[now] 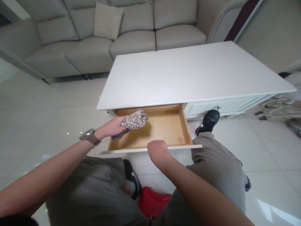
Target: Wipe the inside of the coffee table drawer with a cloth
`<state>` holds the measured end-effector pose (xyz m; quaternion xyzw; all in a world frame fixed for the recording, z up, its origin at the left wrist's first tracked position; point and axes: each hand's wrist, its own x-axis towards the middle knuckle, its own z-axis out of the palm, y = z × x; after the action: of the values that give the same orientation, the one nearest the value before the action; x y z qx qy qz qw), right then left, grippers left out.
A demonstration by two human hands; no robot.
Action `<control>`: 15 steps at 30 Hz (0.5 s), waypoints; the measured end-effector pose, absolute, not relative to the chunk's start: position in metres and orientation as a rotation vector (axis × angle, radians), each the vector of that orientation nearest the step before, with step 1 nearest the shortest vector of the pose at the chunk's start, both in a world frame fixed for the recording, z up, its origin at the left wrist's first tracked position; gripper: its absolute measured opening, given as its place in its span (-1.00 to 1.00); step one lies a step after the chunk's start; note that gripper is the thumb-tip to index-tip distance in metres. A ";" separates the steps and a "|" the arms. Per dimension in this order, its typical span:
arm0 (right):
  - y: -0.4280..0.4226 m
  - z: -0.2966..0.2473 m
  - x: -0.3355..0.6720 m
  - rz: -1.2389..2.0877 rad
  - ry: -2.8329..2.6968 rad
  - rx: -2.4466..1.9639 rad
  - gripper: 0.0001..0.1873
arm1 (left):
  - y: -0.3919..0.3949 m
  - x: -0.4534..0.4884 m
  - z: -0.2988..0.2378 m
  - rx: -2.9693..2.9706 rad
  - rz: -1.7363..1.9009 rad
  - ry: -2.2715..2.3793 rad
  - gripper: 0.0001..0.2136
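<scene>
A wooden drawer (164, 125) with a white front stands pulled out from a white coffee table (188, 72). Above its left part, my left hand (113, 126) grips a bunched cloth (134, 120) with a grey and cream swirl pattern. Some of the cloth hangs below the fingers, over the drawer's left side. My right hand (158, 152) is closed over the top edge of the drawer front, near its middle; the fingertips are partly hidden. Bare wood shows across the drawer bottom.
Behind the table runs a long grey sofa (134, 44) with a beige cushion (108, 20). A second drawer front (202, 108) with a knob is at the right, beside my black shoe (209, 121). A red plastic stool (152, 202) lies between my legs.
</scene>
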<state>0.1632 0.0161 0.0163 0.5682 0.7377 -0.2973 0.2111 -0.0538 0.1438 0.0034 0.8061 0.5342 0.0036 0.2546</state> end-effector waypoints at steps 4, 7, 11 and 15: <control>0.030 0.013 0.172 -0.737 2.062 1.509 -0.65 | 0.099 -0.077 0.023 2.291 -0.183 1.362 -0.52; 0.036 0.006 0.174 -0.655 2.071 1.504 -0.62 | 0.062 -0.083 0.006 2.312 -0.390 1.318 -0.49; 0.038 -0.002 0.180 -0.525 2.252 1.431 -0.61 | 0.024 -0.078 -0.017 2.465 -0.536 1.303 -0.32; 0.040 -0.009 0.191 -0.484 2.445 1.389 -0.67 | 0.012 -0.078 -0.021 2.544 -0.540 1.385 -0.19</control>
<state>0.1911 0.0404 -0.0095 0.4818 0.8480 -0.1679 0.1433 -0.0780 0.0124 -0.0210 0.8594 0.4677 -0.1822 0.0973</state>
